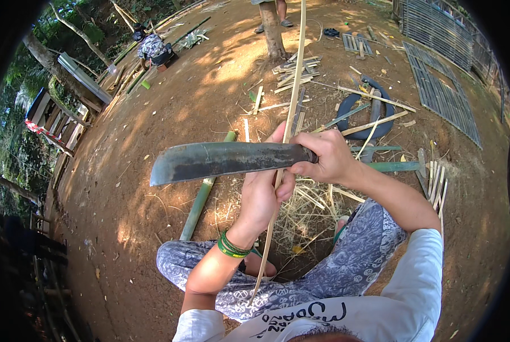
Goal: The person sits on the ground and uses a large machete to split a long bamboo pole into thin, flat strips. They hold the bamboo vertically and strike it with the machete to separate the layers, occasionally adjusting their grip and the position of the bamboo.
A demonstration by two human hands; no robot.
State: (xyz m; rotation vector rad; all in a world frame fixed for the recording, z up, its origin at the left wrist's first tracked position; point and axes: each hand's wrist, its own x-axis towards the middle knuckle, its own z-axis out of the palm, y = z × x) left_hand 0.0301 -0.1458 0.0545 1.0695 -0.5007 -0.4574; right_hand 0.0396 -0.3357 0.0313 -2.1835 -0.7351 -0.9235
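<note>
My right hand (327, 154) is closed round the handle of a machete (226, 159). Its broad dark blade points left and lies across a long, thin bamboo strip (296, 85). The strip runs from the top of the view down to my lap. Below the blade, my left hand (261, 191) is closed round the strip, its fingers partly hidden behind the blade. Pale shavings (306, 219) cover the ground between my legs. Beside my left knee lies a green bamboo pole (199, 202).
Split bamboo pieces (297, 74) lie near a tree trunk (273, 34). A dark tyre-like ring (390, 105) rests ahead to the right, with slatted bamboo panels (445, 91) beyond. Another person (154, 50) crouches at the far left; someone's legs (281, 10) show behind the tree.
</note>
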